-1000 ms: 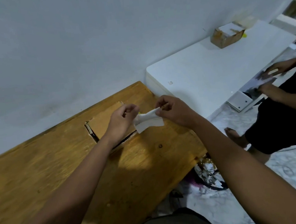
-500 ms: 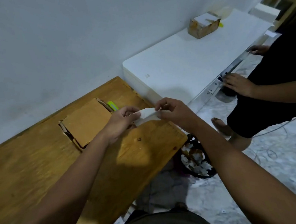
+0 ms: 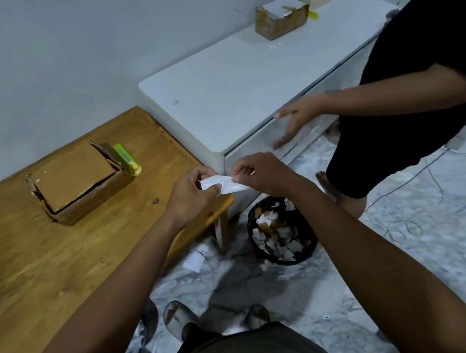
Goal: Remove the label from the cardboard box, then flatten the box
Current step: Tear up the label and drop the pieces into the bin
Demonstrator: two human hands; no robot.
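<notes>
A brown cardboard box (image 3: pixel 75 178) with torn edges stands on the wooden table (image 3: pixel 35 266), its top bare of any label. A white paper label (image 3: pixel 222 184) is stretched between my two hands above the table's right corner. My left hand (image 3: pixel 190 193) pinches the label's left end. My right hand (image 3: pixel 260 175) pinches its right end. Both hands are well to the right of the box and apart from it.
A green-yellow cutter (image 3: pixel 127 159) lies by the box. A black bin (image 3: pixel 281 231) full of paper scraps stands on the floor below my hands. A second box (image 3: pixel 282 16) sits on the white cabinet (image 3: pixel 246 89). Another person (image 3: pixel 405 88) stands at right, hand at the cabinet front.
My hands carried the label rightward, off the box to the table's corner above the bin. The view swung right and down. The other person's hand moved along the cabinet front.
</notes>
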